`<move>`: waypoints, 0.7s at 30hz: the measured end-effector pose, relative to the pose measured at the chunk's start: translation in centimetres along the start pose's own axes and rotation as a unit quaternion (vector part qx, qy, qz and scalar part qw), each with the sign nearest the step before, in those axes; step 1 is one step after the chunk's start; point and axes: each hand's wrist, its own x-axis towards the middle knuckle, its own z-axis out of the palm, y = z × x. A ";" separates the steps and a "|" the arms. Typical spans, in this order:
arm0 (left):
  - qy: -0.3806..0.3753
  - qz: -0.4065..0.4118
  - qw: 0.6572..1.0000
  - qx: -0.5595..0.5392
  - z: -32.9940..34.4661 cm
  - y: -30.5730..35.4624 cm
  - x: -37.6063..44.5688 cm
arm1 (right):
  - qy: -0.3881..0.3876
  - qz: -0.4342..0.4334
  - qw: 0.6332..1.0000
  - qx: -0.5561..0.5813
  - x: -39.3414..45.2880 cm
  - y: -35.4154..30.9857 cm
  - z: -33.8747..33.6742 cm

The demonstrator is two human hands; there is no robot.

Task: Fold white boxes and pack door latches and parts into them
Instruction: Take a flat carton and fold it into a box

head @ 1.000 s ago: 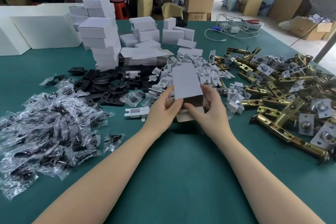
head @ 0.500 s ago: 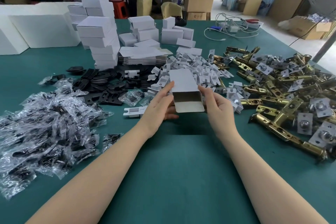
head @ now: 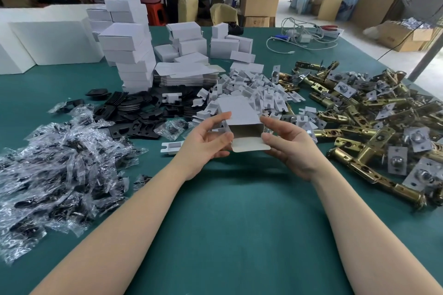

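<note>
While the person leans over the green table (head: 227,223), a small white box (head: 239,117) sits up in the air between both hands. The left hand (head: 203,146) holds one side with its thumb and fingers bent around the edge. The right hand (head: 290,148) pinches the other side the same way. I think they hold it by the sides so the box stays square and does not squash flat.

Its near end is open and faces the person, and the bottom flap (head: 249,145) hangs out toward them. That way they can look inside and slide parts in. Nothing is in it yet, as far as I can see.

Everything is laid close by. Shiny gold door latches (head: 359,151) lie in a heap on the right. Little clear bags (head: 55,163) with dark bits are piled on the left. Black plates (head: 134,112) and white card inserts (head: 261,96) sit just behind the box. Finished boxes (head: 129,50) are stacked at the back, out of the way.
</note>
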 end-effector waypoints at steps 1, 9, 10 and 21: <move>0.005 0.000 1.000 0.016 0.1 0.0 0.0 | 0.010 -0.008 1.000 -0.008 0.0 0.1 0.1; 0.068 0.035 0.988 0.133 0.9 -0.7 0.1 | 0.100 -0.068 0.981 -0.150 0.4 1.1 0.9; 0.072 0.044 0.986 0.147 1.0 -0.8 0.0 | 0.116 -0.080 0.976 -0.166 0.5 1.2 1.1; 0.154 0.056 0.979 0.123 0.8 -0.9 0.5 | 0.111 -0.182 0.949 -0.233 0.0 1.4 2.4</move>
